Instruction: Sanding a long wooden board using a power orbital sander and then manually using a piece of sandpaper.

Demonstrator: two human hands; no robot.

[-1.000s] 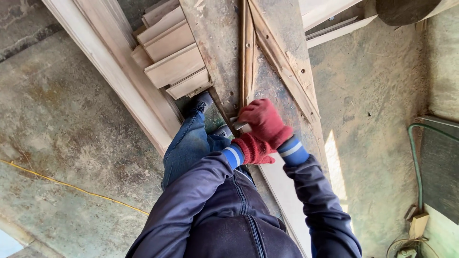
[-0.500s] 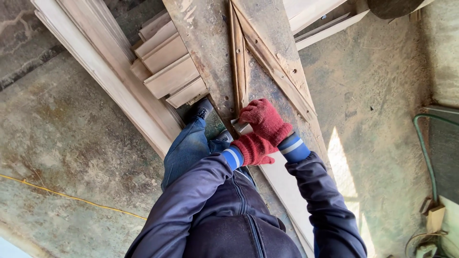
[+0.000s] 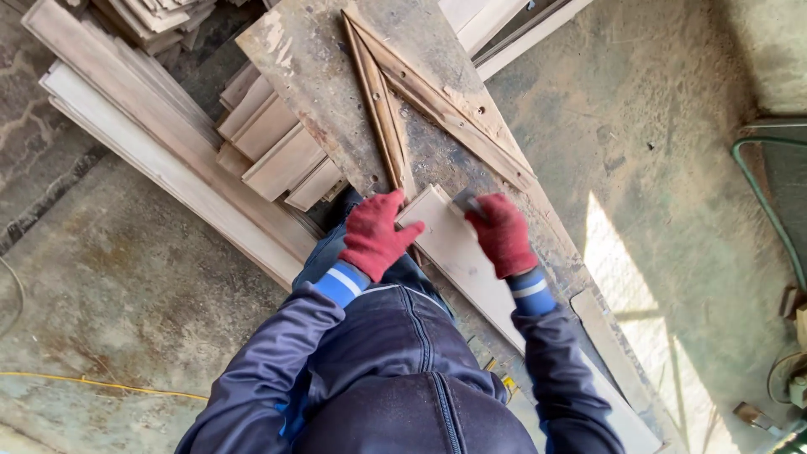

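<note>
While pale plank (image 3: pixel 458 252) lies along worn workbench (image 3: pixel 336 76): left hand (image 3: pixel 374 234) pressed flat on plank's near-left edge, fingers together; right hand (image 3: pixel 503 234) closed around small grey block (image 3: pixel 465 200) at plank's far end.

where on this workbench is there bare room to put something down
Bare bench top lies left of the V of two nailed strips. A narrower bare band lies right of the V. It is crowded near the left hand and right hand, both on the pale board.
</note>
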